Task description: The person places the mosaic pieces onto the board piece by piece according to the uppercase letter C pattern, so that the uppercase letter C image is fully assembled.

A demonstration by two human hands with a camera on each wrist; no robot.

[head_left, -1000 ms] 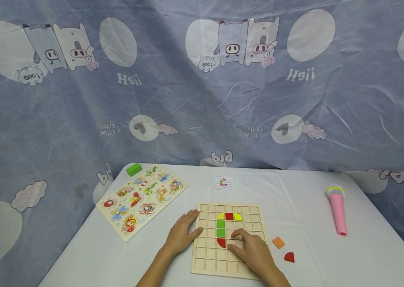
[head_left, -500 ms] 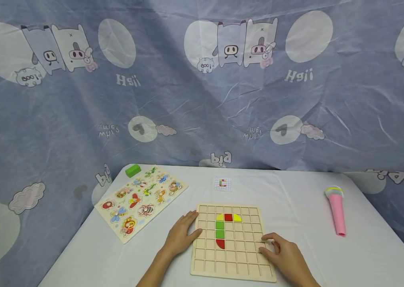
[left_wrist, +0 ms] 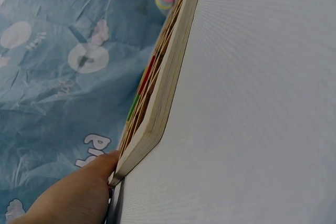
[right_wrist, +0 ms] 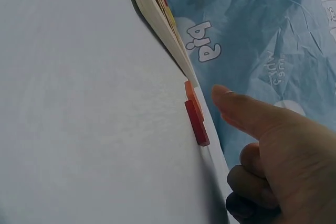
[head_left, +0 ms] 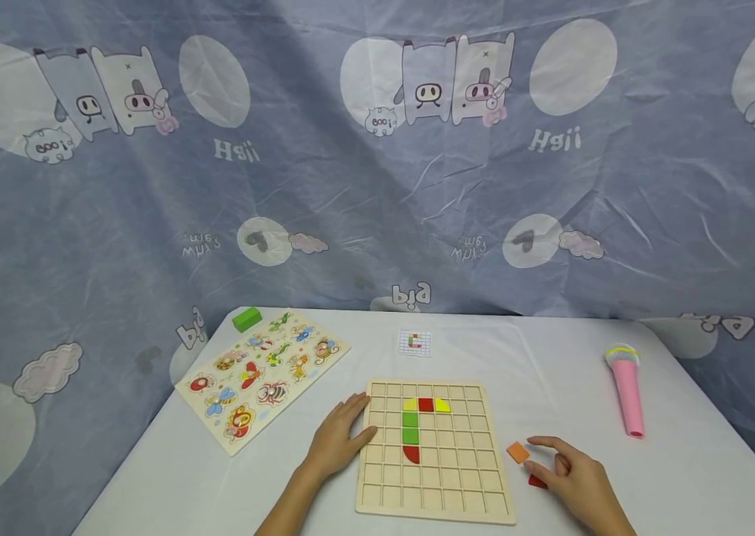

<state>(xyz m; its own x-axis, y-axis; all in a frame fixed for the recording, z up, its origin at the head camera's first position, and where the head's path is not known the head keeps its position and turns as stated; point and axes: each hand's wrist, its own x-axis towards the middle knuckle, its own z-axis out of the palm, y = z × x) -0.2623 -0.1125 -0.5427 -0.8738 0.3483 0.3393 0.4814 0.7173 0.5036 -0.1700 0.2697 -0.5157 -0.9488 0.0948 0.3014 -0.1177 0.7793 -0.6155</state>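
A wooden grid board (head_left: pixel 446 476) lies on the table, with yellow, red and green tiles forming an arch in its cells. My left hand (head_left: pixel 336 439) rests against the board's left edge, thumb over the rim. To the right of the board lie an orange square tile (head_left: pixel 518 452) and a red quarter-round tile (head_left: pixel 537 482), partly hidden by my right hand (head_left: pixel 572 476). That hand hovers beside them, thumb and index finger spread apart, the other fingers curled, nothing between them. In the right wrist view the red tile (right_wrist: pixel 197 123) overlaps the orange tile (right_wrist: pixel 190 94).
Behind the board lies a small printed card (head_left: pixel 414 343) with a coloured grid pattern. An insect puzzle board (head_left: pixel 263 380) and a green block (head_left: pixel 246 319) are at the left. A pink toy microphone (head_left: pixel 628 391) lies at the right, and a patterned curtain (head_left: pixel 377 186) hangs behind.
My right hand has moved right, from over the board's middle, past its right edge, to the loose tiles. My left hand stays at the board's left edge.
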